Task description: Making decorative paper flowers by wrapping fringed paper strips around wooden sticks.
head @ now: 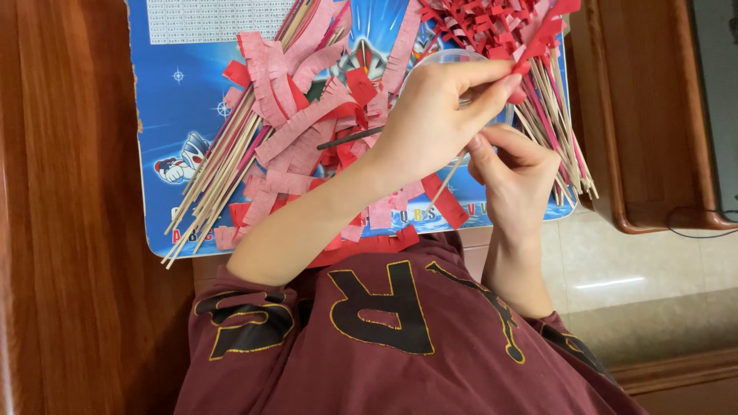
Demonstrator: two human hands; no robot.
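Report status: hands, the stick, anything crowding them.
Left hand pinching red fringed paper at the stick top. Right hand pinching thin wooden stick lower down. Pink paper strips and loose sticks piled on blue board beneath.

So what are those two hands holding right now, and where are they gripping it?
Both pinch one thin wooden stick. The left hand grips its upper end, where red fringed paper is attached; the right hand pinches it just below.

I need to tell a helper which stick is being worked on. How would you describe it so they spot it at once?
Find the blue board on the wooden table. Just past its near edge, the left hand and right hand pinch one thin wooden stick. Unlike the sticks in the piles, it is lifted and bare at its lower end.
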